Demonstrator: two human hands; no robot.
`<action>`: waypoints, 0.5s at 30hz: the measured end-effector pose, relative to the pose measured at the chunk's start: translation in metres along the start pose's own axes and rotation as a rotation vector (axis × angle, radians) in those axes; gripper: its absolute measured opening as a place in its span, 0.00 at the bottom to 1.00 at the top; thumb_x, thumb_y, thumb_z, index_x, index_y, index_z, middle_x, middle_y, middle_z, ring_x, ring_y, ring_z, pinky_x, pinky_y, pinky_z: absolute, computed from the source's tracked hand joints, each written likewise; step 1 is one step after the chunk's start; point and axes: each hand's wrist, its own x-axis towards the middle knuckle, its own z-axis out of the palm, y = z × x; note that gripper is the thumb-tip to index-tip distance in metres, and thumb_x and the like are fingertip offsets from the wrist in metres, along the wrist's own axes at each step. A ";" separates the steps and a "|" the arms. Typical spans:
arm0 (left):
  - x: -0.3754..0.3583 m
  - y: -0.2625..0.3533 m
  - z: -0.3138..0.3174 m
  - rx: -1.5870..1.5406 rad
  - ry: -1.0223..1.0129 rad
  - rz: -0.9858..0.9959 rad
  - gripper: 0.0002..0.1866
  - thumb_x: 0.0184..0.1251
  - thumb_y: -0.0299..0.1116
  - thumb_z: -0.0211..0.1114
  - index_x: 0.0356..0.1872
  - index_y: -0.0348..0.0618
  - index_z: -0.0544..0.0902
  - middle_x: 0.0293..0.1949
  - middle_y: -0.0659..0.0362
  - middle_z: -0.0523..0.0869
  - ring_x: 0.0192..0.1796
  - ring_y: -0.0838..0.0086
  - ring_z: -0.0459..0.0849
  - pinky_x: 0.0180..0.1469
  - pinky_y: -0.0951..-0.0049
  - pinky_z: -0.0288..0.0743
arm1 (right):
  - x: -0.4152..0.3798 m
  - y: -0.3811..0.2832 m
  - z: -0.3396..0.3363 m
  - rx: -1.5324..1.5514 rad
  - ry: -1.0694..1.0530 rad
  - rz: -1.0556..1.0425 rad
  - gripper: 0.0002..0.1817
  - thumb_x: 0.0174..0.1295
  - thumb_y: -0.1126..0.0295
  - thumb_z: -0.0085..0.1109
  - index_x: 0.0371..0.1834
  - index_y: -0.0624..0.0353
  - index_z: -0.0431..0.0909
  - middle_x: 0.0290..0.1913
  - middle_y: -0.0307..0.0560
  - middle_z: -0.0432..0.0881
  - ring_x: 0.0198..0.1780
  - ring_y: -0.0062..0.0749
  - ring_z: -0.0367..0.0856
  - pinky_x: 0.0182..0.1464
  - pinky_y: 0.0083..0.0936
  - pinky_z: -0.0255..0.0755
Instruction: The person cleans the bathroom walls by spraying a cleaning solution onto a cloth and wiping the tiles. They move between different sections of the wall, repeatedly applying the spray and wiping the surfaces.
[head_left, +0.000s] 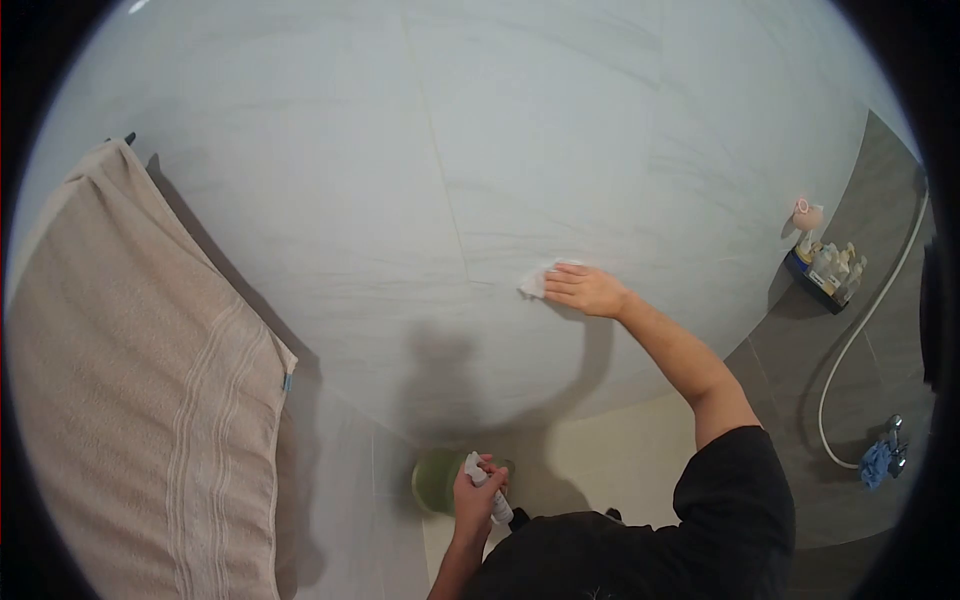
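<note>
My right hand (590, 291) is pressed flat against the pale marbled wall (540, 130), fingers pointing left. Under its fingers lies a white cloth or tissue (534, 284), part of it sticking out past the fingertips. Lower down, close to my body, my left hand (478, 496) is wrapped round a white spray bottle (499, 508), its nozzle head showing above the fingers. Behind that hand a green bucket (432, 482) stands on the floor, partly covered by the hand and bottle.
A beige towel (130, 380) hangs at the left. At the right, a corner shelf (818, 282) holds several bottles, with a pink puff (808, 216) above it. A white shower hose (850, 340) loops down to a tap (896, 440), where a blue cloth (876, 465) hangs.
</note>
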 end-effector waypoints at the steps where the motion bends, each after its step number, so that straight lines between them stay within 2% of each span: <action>1: -0.004 -0.002 0.005 0.009 0.001 -0.003 0.20 0.61 0.21 0.71 0.53 0.36 0.75 0.34 0.61 0.80 0.33 0.76 0.82 0.35 0.73 0.76 | -0.017 0.004 -0.008 -0.037 0.014 0.030 0.25 0.62 0.74 0.52 0.64 0.54 0.78 0.65 0.47 0.78 0.70 0.37 0.73 0.77 0.36 0.64; 2: -0.009 -0.006 0.010 0.011 0.001 0.006 0.20 0.61 0.21 0.71 0.53 0.36 0.75 0.34 0.61 0.80 0.33 0.76 0.82 0.35 0.73 0.76 | -0.038 0.006 -0.014 -0.043 0.021 0.028 0.25 0.62 0.74 0.52 0.64 0.54 0.78 0.65 0.47 0.78 0.70 0.37 0.73 0.77 0.36 0.64; 4: -0.017 -0.013 0.021 0.048 0.036 -0.003 0.21 0.61 0.21 0.71 0.54 0.36 0.75 0.34 0.60 0.80 0.33 0.75 0.82 0.35 0.73 0.76 | -0.079 -0.002 -0.025 -0.097 0.091 0.406 0.23 0.65 0.78 0.51 0.64 0.58 0.78 0.63 0.47 0.80 0.68 0.40 0.76 0.74 0.38 0.67; 5: -0.021 -0.015 0.030 0.051 0.028 -0.003 0.21 0.61 0.21 0.71 0.54 0.36 0.75 0.34 0.60 0.80 0.33 0.75 0.82 0.35 0.73 0.76 | -0.092 -0.009 -0.034 -0.102 0.089 0.412 0.23 0.65 0.78 0.51 0.64 0.58 0.78 0.63 0.47 0.80 0.68 0.40 0.76 0.74 0.38 0.67; 10: -0.032 -0.032 0.094 0.023 -0.026 0.022 0.18 0.61 0.22 0.71 0.50 0.37 0.76 0.34 0.63 0.79 0.33 0.77 0.80 0.36 0.73 0.75 | -0.145 -0.080 -0.082 1.621 1.161 1.537 0.24 0.73 0.77 0.43 0.72 0.65 0.68 0.64 0.50 0.79 0.66 0.40 0.78 0.69 0.36 0.71; 11: -0.034 -0.032 0.110 0.075 -0.063 0.017 0.18 0.61 0.21 0.71 0.51 0.37 0.76 0.34 0.63 0.79 0.33 0.78 0.80 0.36 0.74 0.75 | -0.155 -0.097 -0.095 1.616 1.176 1.589 0.24 0.73 0.77 0.43 0.72 0.65 0.68 0.64 0.50 0.79 0.66 0.40 0.78 0.69 0.36 0.71; 13: -0.038 -0.026 0.153 0.143 -0.154 0.028 0.18 0.62 0.21 0.70 0.52 0.37 0.76 0.34 0.63 0.79 0.34 0.78 0.80 0.36 0.75 0.74 | -0.170 -0.122 -0.129 2.030 1.314 1.455 0.27 0.72 0.75 0.45 0.75 0.64 0.62 0.67 0.52 0.77 0.66 0.40 0.77 0.67 0.36 0.72; 14: -0.044 -0.022 0.173 0.162 -0.202 0.048 0.18 0.63 0.21 0.70 0.52 0.37 0.76 0.34 0.63 0.79 0.34 0.78 0.80 0.36 0.75 0.74 | -0.179 -0.135 -0.144 2.035 1.335 1.499 0.27 0.72 0.75 0.45 0.75 0.64 0.62 0.67 0.52 0.77 0.66 0.40 0.77 0.67 0.36 0.72; 15: -0.050 -0.017 0.193 0.185 -0.205 0.028 0.18 0.63 0.21 0.70 0.52 0.37 0.76 0.34 0.63 0.79 0.34 0.78 0.80 0.36 0.75 0.74 | -0.187 -0.143 -0.159 2.120 1.305 1.416 0.27 0.73 0.72 0.43 0.76 0.64 0.61 0.68 0.51 0.76 0.67 0.40 0.76 0.68 0.36 0.71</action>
